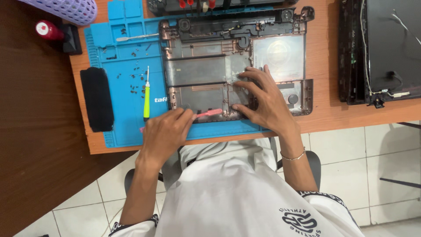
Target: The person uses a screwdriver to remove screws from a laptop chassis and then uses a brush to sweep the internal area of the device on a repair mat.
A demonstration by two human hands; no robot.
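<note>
On a blue mat [127, 127], with a black pad [97, 99], loose screws [133, 85] and a green screwdriver [146, 98] at the left, a pink pry tool [209, 113] is gripped by the left hand [164, 131] against the near edge of a laptop base [197, 72], which is pressed down by the spread right hand [263, 98].

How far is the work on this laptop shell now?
Done: the bottom shell lies stripped on the blue mat, with screws scattered there. In hand: the left hand works a pink pry tool at the front edge; the right hand steadies it. Left: I cannot tell.
</note>
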